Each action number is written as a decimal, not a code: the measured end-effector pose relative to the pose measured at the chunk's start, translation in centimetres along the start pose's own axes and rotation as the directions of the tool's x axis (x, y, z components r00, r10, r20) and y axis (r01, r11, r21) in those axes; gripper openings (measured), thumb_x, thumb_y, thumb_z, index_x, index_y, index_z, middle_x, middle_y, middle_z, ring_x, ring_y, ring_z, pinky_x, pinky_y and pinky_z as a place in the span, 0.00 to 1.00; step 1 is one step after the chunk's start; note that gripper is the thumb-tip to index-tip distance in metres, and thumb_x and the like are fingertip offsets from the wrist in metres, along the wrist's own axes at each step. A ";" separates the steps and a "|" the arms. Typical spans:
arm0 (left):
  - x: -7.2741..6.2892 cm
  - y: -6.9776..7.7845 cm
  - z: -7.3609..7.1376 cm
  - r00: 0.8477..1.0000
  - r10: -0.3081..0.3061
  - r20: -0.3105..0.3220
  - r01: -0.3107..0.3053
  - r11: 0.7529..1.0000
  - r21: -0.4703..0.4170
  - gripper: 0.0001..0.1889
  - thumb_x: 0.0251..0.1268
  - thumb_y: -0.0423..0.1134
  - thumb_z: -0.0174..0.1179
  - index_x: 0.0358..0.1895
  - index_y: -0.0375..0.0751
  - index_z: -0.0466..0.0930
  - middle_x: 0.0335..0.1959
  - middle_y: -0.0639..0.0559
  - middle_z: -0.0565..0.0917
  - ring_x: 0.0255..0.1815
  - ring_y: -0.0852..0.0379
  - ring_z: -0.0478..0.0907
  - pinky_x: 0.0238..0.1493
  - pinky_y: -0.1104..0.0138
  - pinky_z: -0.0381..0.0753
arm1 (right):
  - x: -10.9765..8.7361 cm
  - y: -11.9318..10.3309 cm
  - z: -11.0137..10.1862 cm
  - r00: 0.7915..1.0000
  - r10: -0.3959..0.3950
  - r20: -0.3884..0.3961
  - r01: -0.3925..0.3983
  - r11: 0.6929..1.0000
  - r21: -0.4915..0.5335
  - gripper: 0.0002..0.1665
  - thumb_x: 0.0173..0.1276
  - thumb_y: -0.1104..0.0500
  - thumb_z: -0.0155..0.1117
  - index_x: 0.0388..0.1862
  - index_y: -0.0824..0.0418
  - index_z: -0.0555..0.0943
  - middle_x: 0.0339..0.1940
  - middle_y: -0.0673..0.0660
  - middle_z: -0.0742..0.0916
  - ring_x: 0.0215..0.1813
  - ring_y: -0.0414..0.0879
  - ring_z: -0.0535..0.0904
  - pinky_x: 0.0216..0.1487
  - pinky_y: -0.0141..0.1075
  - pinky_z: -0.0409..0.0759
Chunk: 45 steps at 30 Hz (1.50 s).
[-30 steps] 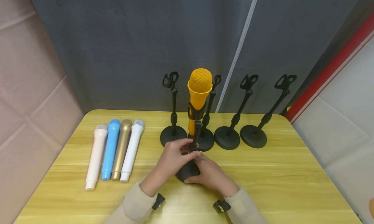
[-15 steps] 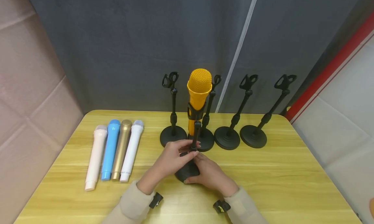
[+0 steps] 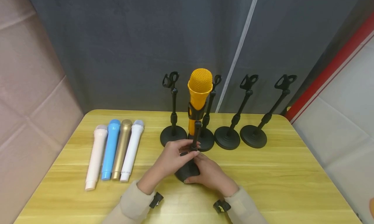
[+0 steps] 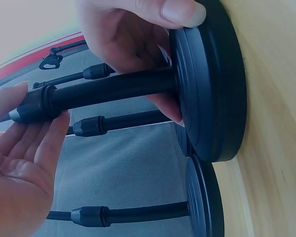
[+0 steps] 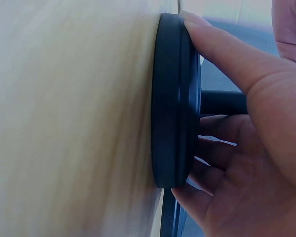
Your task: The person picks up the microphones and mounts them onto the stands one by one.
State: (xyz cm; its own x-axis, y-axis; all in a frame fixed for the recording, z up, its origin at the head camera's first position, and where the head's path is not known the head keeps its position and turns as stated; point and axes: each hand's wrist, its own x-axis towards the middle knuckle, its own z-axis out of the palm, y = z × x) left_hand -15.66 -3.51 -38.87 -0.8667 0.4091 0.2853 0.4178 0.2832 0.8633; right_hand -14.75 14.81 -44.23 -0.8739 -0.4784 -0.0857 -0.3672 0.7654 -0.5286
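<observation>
A yellow microphone (image 3: 200,84) sits in the clip of a black microphone stand (image 3: 187,172) at the middle of the table. My left hand (image 3: 172,157) pinches the collar (image 4: 34,104) on the stand's pole between thumb and fingers. Around the round base (image 5: 175,103), my right hand (image 3: 214,175) has its thumb on the near edge and its fingers on the far side, gripping it. In both wrist views the base is upright on the table, close against the wood. Part of the pole is hidden behind the left hand in the head view.
Several black stands with bare clips stand in a row behind, among them one at the far left (image 3: 173,133) and one at the far right (image 3: 253,136). Left on the table lie a pale pink microphone (image 3: 96,155), a blue one (image 3: 111,149), a gold one (image 3: 122,149) and a white one (image 3: 132,151).
My left wrist has shifted slightly left and down since a second ago. Both hands keep their hold on the stand, and the rest stays in place.
</observation>
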 end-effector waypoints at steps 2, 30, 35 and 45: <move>0.0 0.0 0.0 1.000 -0.001 -0.003 0.001 1.000 0.004 0.18 0.68 0.39 0.67 0.58 0.38 0.84 0.51 0.47 0.89 0.47 0.54 0.89 0.54 0.65 0.87 | 0.0 0.0 0.0 1.000 0.001 -0.001 -0.001 1.000 0.001 0.59 0.56 0.37 0.78 0.80 0.58 0.63 0.80 0.58 0.68 0.77 0.55 0.68 0.73 0.53 0.73; 0.0 0.0 0.2 1.000 0.012 -0.029 -0.011 1.000 0.027 0.16 0.66 0.37 0.68 0.56 0.39 0.85 0.50 0.48 0.90 0.46 0.55 0.89 0.52 0.66 0.87 | -0.1 -0.1 -0.1 1.000 -0.006 -0.004 0.006 1.000 -0.002 0.59 0.55 0.38 0.78 0.80 0.57 0.62 0.81 0.56 0.68 0.78 0.55 0.68 0.73 0.52 0.72; 0.1 0.0 0.2 0.999 -0.001 -0.034 0.002 1.000 0.029 0.16 0.66 0.38 0.68 0.55 0.40 0.85 0.49 0.48 0.90 0.46 0.55 0.89 0.52 0.64 0.87 | -0.1 0.0 -0.1 1.000 -0.010 -0.006 0.010 1.000 -0.001 0.59 0.55 0.37 0.78 0.80 0.57 0.62 0.81 0.56 0.68 0.78 0.55 0.68 0.73 0.52 0.73; 0.0 0.0 0.2 0.999 0.000 -0.036 0.000 1.000 0.022 0.16 0.65 0.38 0.69 0.55 0.40 0.85 0.49 0.47 0.90 0.46 0.55 0.89 0.52 0.66 0.87 | -0.2 0.1 0.0 1.000 -0.019 -0.017 0.019 1.000 -0.007 0.59 0.55 0.37 0.78 0.80 0.57 0.63 0.80 0.56 0.69 0.78 0.54 0.68 0.73 0.51 0.73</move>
State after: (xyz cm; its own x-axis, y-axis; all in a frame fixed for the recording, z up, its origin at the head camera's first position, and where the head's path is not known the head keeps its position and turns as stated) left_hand -15.61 -3.34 -38.90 -0.8759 0.3775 0.3006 0.4233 0.3020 0.8542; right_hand -14.59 14.93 -44.27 -0.8720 -0.4856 -0.0615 -0.3859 0.7593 -0.5240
